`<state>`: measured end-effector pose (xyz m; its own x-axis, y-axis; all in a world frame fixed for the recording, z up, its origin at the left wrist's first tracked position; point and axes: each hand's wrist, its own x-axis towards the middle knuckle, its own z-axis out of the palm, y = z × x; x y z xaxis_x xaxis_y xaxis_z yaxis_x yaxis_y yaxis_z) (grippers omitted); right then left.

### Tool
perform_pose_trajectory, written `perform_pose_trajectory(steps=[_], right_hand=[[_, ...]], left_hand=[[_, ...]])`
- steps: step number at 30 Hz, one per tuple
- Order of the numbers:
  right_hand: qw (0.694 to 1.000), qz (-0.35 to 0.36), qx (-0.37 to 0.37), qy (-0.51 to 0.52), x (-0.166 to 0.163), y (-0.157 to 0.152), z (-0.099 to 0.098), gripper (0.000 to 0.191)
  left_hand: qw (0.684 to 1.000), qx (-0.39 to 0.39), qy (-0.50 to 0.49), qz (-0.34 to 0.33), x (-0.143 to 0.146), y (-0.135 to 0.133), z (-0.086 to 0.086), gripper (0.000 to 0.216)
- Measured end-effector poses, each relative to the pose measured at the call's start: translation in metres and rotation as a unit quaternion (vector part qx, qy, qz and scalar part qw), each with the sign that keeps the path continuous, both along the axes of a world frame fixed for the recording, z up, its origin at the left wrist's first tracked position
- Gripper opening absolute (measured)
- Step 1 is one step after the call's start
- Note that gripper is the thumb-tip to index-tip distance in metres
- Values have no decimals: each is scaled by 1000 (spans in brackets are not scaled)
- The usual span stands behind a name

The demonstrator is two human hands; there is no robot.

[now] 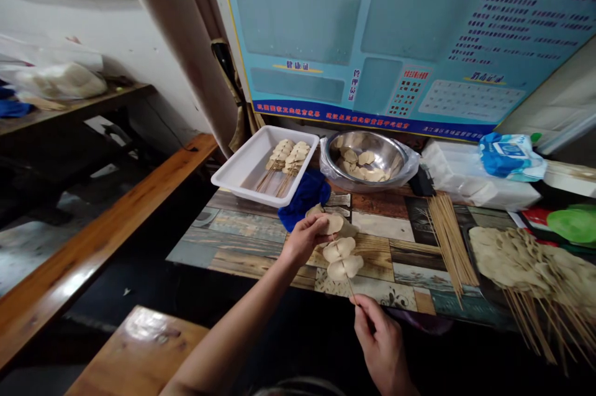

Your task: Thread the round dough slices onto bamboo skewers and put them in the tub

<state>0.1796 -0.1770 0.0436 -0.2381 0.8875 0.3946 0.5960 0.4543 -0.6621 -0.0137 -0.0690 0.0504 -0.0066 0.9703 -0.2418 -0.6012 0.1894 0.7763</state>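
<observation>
My right hand [379,340] pinches the lower end of a thin wooden skewer [351,287]. Pale, thin round slices [339,249] are threaded along it. At the skewer's upper end, my left hand [303,239] grips another pale slice [331,224] between thumb and fingers; whether the tip has gone through it cannot be made out. More loose slices [349,229] lie on the table just behind that hand. Beyond them stands a steel bowl [395,166] with several slices [361,163] inside. What the slices are made of is unclear.
Filled skewers [289,156] lie in a white tray [239,172], beside a blue cloth [302,197]. Bare skewers [451,244] are bundled on the patterned table [242,228]. At right, loaded skewers [526,259] are heaped on a dark tray, near a blue packet [511,157].
</observation>
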Motion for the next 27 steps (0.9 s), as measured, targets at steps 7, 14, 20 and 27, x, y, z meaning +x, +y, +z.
perform_pose_trajectory(steps=[7,14,20,27], right_hand=[[1000,-10,-2,-17,0,1,-6,24],[997,9,54,-45,5,4,-9,28],[987,37,133,-87,15,11,-16,32],[978,14,170,-120,11,14,-22,36]], left_hand=[[999,22,45,7,3,-8,1,35],[1000,8,21,-3,3,-12,3,41],[996,-47,-36,-69,-4,-14,6,40],[999,-5,21,-41,2,-21,4,39]])
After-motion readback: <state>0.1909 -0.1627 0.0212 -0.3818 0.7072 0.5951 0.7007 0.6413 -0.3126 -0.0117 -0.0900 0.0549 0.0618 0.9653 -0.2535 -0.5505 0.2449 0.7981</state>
